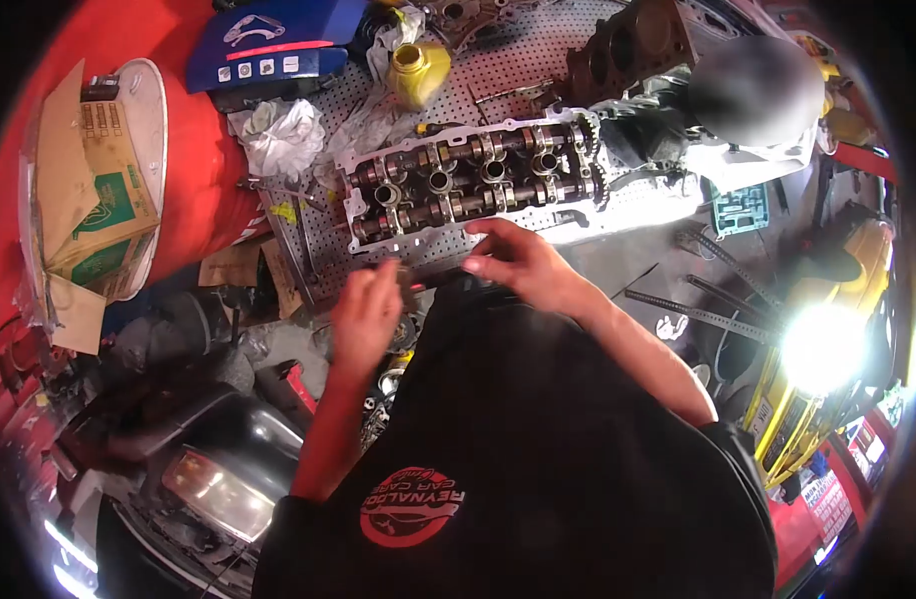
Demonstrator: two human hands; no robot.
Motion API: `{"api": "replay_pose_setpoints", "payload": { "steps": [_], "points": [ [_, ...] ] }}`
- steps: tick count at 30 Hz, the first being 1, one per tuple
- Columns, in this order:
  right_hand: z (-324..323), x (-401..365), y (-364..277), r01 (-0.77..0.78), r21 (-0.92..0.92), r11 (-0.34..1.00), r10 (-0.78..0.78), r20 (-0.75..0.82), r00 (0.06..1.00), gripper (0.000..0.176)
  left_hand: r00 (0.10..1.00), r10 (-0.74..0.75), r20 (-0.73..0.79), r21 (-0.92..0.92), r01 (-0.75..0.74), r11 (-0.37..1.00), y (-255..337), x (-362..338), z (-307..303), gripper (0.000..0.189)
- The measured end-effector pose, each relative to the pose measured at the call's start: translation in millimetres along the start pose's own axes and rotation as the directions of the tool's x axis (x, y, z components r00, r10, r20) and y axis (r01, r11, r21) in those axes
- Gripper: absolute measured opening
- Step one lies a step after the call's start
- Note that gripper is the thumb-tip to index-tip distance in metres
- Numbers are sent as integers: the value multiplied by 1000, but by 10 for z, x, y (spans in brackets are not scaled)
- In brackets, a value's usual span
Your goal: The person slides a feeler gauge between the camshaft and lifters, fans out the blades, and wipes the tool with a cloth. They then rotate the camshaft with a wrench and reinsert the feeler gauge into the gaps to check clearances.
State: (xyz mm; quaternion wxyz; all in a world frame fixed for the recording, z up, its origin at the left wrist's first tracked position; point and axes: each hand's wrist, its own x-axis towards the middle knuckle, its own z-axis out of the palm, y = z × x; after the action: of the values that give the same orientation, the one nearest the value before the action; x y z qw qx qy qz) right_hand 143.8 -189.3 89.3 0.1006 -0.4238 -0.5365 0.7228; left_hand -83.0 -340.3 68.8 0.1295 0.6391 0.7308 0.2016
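Metal, plastic and cardboard at my bench

The cylinder head (468,180) before me is bare cast metal, dull grey and oil-darkened. The perforated table (523,65) is matt steel, the jug (418,72) glossy yellow plastic, the rag (283,135) crumpled white cloth, and the box (103,200) rough brown cardboard.

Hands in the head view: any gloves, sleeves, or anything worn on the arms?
No gloves: the left hand and right hand are bare, as are both forearms. Short black sleeves of a black shirt end at the upper arms; the shirt bears a round red logo. No watch shows.

Cylinder head (473,180): one. Yellow bottle (418,72): one. Cardboard box (98,200): one.
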Motion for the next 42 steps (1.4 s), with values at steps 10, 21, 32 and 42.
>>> {"api": "replay_pose_setpoints", "payload": {
  "steps": [10, 21, 32, 42],
  "points": [
    [-536, 142, 356, -152, 521, 840, 145, 55, 988, 22, 947, -80, 310, -400, 206, 893, 769, 690, 207, 57],
    [-1075, -17, 1254, -323, 461, 827, 347, 35, 937, 36, 879, -51, 475, 267, -89, 960, 273, 1979, 301, 27],
    [-1571, -609, 1811, -344, 520, 782, 503, -200, 841, 32, 658, 198, 726, 255, -525, 812, 247, 2471, 928, 25],
    [-1515, -444, 1817, -306, 509, 805, 468, -226, 855, 31, 604, 177, 777, 294, -596, 747, 530, 2361, 967, 18]
  ]
}}
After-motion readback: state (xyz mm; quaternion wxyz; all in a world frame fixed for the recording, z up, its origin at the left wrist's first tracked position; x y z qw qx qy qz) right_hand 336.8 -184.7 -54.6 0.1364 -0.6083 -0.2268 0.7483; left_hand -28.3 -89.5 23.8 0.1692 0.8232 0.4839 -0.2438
